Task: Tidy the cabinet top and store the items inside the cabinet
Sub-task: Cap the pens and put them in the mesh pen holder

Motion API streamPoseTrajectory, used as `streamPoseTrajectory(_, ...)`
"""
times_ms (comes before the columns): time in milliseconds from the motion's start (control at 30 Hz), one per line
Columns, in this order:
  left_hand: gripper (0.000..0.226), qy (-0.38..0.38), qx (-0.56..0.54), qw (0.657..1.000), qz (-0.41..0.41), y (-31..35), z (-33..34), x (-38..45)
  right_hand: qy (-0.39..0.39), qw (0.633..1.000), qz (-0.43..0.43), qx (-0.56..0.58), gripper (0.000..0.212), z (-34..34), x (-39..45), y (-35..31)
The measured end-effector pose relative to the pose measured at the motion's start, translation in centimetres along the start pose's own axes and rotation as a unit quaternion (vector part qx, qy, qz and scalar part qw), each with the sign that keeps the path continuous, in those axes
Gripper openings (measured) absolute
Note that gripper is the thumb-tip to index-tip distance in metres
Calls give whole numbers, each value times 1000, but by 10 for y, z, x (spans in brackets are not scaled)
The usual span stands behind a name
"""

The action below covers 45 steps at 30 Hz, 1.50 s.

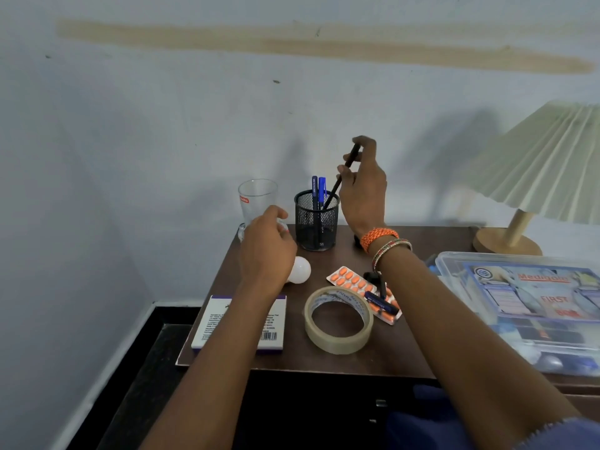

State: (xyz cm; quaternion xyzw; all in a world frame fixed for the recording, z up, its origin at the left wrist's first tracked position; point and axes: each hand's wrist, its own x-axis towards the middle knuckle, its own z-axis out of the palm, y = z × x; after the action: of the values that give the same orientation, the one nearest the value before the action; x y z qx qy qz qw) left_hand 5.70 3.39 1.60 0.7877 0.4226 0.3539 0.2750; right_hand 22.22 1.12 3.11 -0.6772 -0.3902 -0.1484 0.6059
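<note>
Black pen (344, 177) pinched by right hand (363, 193), tip in mesh holder (316, 222); left hand (266, 245) loosely curled, empty, at 9 o'clock. Holder could be tipped if rim gets snagged.

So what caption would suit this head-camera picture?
Right hand lowers a black pen into the mesh pen holder; left hand hovers beside a glass.

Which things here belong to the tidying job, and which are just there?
Job:
right hand lowering black pen into black mesh pen holder
clear tape roll
orange pill strip
white bulb
white box
clear drinking glass

Just there:
pleated cream lamp
clear plastic first-aid box
</note>
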Motion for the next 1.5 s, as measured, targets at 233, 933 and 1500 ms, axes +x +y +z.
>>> streamPoseTrajectory(233, 22, -5, -13, 1000, 23, -2, 6, 8, -90, 987, 10, -131, 40, 21, 7, 26)
streamPoseTrajectory(933, 23, -38, 14, 998, 49, 2, 7, 1, -73, 993, 68, -59, 35, -39, 25, 4)
streamPoseTrajectory(1500, 26, -114, 10, 985, 129, 20, 34, -22, -296, 881, 201, -310, 22, -88, -44, 30)
